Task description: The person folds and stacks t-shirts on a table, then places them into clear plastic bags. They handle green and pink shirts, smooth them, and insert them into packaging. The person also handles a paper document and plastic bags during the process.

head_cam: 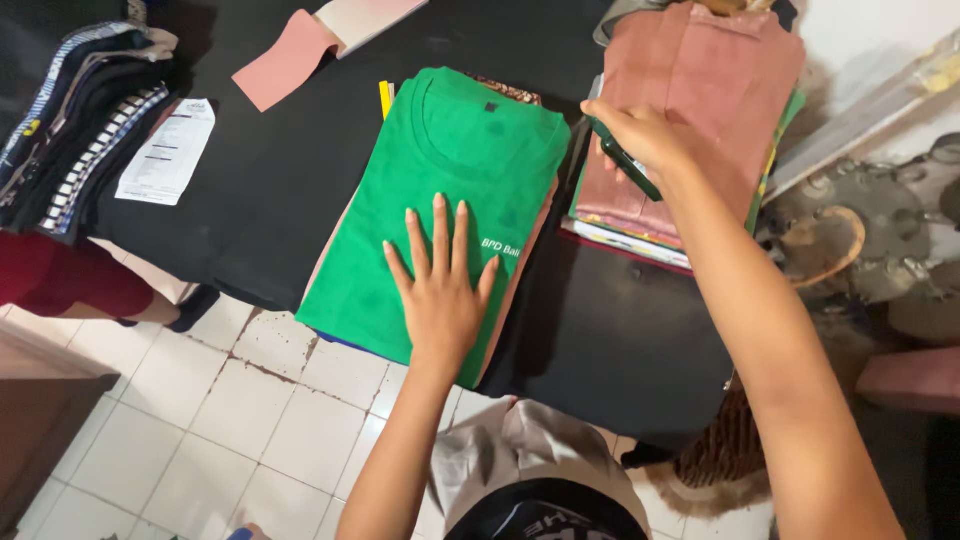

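Note:
A folded green T-shirt [450,190] lies on top of a small stack of folded clothes in the middle of a black-covered table [260,190]. My left hand [440,285] rests flat on its near half, fingers spread. To the right, a taller stack of folded clothes topped by a dusty-pink garment [700,100] stands on the same table. My right hand [645,135] reaches to the left edge of that stack and grips a dark green, flat, narrow object [625,160] against the pink garment.
A pile of dark and striped folded clothes [80,110] sits at the far left, with a white printed sheet [168,152] beside it. Pink card and fabric pieces [300,45] lie at the back. White tiled floor [200,400] shows below; metal discs [860,240] lie to the right.

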